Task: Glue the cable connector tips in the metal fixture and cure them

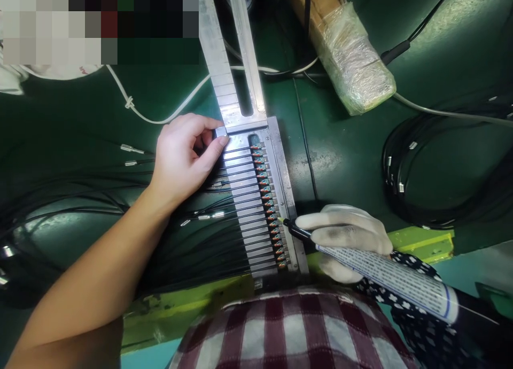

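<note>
Checked cloth [296,326] over the person's front lies nearest the camera, below the fingers of both hands. Above and to its right, the gloved right hand [350,235] grips a printed tube [388,281], with its fingers closed around the barrel and pointing towards the black nozzle [298,231]. Left of those fingertips, within the nozzle's reach, a row of small boards [269,204] sits in a metal tray [280,161].

The tray's long axis runs away from the body, leaning a little left at the far end, so the tube meets it crosswise from the right. The right hand is nearer the board at the nozzle tip; the bare left hand [182,158] is nearer the far end. Its thumb and forefinger come close together at the tray's far left corner, but I cannot tell whether they pinch it or merely rest there. Black cables [92,191] stretch out leftward beneath the left wrist.

Whether the nozzle tip touches a board or hovers over it is hard to make out. The left hand's other fingers are mostly curled out of sight, the tube's rear runs into shadow at lower right, and blocky blurring covers the upper left corner.
</note>
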